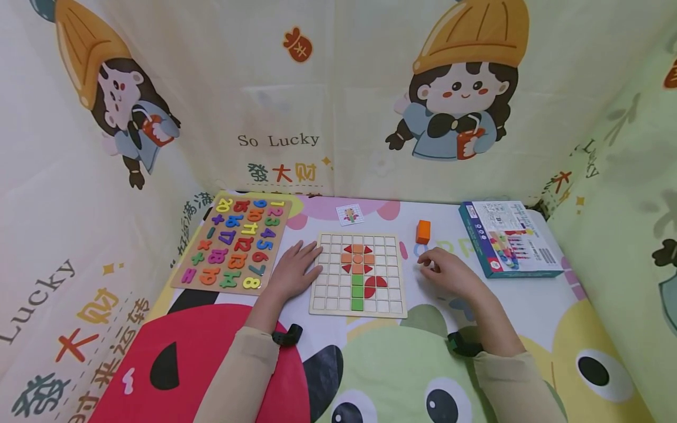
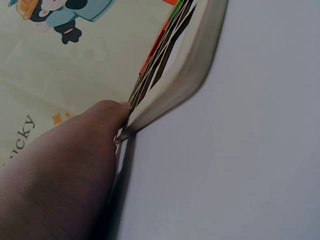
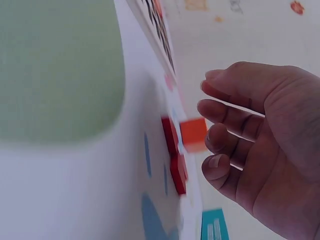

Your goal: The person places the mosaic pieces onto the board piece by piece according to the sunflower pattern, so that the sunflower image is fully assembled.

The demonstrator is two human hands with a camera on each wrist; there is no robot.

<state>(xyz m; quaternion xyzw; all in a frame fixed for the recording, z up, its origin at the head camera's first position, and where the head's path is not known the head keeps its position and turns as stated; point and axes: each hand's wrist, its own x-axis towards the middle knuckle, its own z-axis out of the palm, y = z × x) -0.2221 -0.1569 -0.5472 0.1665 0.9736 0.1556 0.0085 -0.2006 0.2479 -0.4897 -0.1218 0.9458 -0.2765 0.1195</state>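
A square wooden grid board [image 1: 392,302] lies flat, bearing a flower of orange squares [image 1: 358,249], red triangles and an orange disc, with a green stem [image 1: 357,292] and red rounded leaf pieces [image 1: 371,282]. My left hand [image 1: 293,273] rests along the board's left edge, fingers extended, and in the left wrist view its thumb [image 2: 107,114] touches the rim. Right of the board, my right hand [image 1: 449,273] hovers with loosely curled fingers and holds nothing. Two red pieces [image 3: 178,173] lie on the table near its fingertips in the right wrist view; the hand hides them from the head view.
An orange block [image 1: 423,231] stands beyond my right hand. A boxed set [image 1: 520,263] lies at the back right, and a small pattern card [image 1: 350,215] behind the board. On the left is a tray of coloured numbers [image 1: 211,239]. Printed curtains [image 1: 359,117] enclose the table.
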